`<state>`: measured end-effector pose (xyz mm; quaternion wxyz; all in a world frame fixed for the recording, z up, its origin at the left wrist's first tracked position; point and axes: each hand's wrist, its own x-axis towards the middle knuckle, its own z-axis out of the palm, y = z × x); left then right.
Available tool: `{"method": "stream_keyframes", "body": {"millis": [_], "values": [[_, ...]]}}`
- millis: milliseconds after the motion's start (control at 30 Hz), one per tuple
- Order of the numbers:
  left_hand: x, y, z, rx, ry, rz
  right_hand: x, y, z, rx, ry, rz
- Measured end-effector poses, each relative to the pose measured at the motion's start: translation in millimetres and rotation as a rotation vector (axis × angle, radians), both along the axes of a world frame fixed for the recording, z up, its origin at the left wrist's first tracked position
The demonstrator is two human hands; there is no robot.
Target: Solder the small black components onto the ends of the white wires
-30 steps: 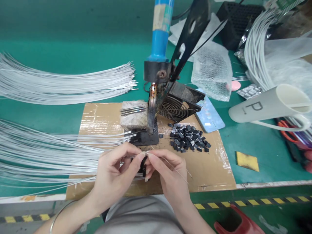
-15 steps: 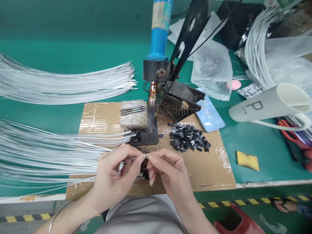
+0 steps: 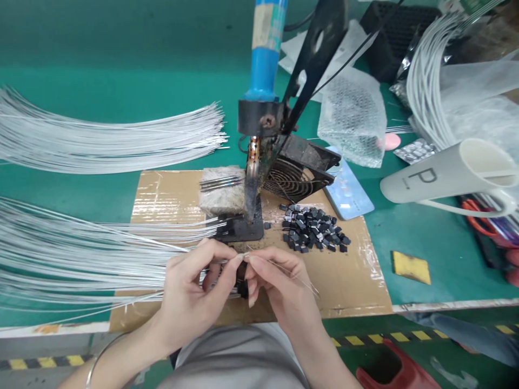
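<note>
Over the front of the cardboard sheet, my left hand and my right hand meet fingertip to fingertip. Both are closed in a pinch. Between my left thumb and forefinger is a thin white wire, its gripped end mostly covered by the fingertips. My right fingers pinch the same spot, and fine wire strands stick out to the right across that hand. White wires fan out leftward from beneath my left hand. Small black connector-like pieces lie heaped beyond my right hand.
A blue-handled soldering iron hangs tip-down on a black bracket, just beyond my hands. Near it are a fan and a whitish block. A mug and yellow sponge stand right. A person's leg shows lower right.
My hands stay pinched together with barely any shift. At the lower right, the other person's leg has come further into view beyond the table edge.
</note>
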<state>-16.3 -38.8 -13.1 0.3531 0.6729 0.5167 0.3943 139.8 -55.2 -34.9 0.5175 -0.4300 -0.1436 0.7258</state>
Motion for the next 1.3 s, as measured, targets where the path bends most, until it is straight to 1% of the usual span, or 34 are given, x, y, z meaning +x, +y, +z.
{"method": "stream_keyframes", "body": {"millis": [300, 500, 700, 833, 900, 933, 967, 1000, 1067, 1133, 1200, 1233, 1300], "values": [[0.3, -0.1, -2.9, 0.031, 0.019, 0.003, -1.0, 1.2, 0.6, -0.002, -0.01, -0.015], [5.0, -1.6, -4.3, 0.075, 0.013, 0.039, -9.7, -2.9, 0.0, -0.03, 0.022, -0.107], [9.0, -2.6, -5.4, 0.046, -0.012, 0.077, -17.8, -5.7, -2.2, 0.0, 0.019, -0.158], [9.2, -3.3, -5.2, -0.035, -0.049, 0.101, -15.0, -10.8, -6.6, 0.063, -0.097, -0.149], [8.4, -2.7, -3.6, -0.084, -0.059, 0.117, -7.9, -11.0, -8.4, 0.126, -0.25, -0.115], [7.9, -2.0, -2.4, -0.111, -0.064, 0.128, -3.0, -9.6, -9.2, 0.169, -0.374, -0.109], [7.3, -1.2, -1.0, -0.143, -0.072, 0.136, 2.5, -6.9, -9.9, 0.213, -0.536, -0.113], [6.7, -0.3, 0.6, -0.18, -0.081, 0.141, 8.3, -3.1, -10.9, 0.265, -0.734, -0.143], [5.6, 1.3, 3.2, -0.249, -0.102, 0.14, 19.2, 6.5, -13.6, 0.381, -1.143, -0.151], [4.7, 1.8, 4.0, -0.294, -0.121, 0.143, 27.2, 16.0, -17.5, 0.479, -1.454, -0.074], [3.6, 0.8, 1.9, -0.321, -0.144, 0.154, 31.4, 22.7, -21.5, 0.537, -1.632, 0.033], [2.9, 0.0, 0.0, -0.324, -0.157, 0.159, 32.3, 24.5, -23.0, 0.555, -1.678, 0.076], [1.5, -1.6, -4.7, -0.309, -0.178, 0.165, 32.9, 25.6, -24.3, 0.581, -1.718, 0.117]]}}
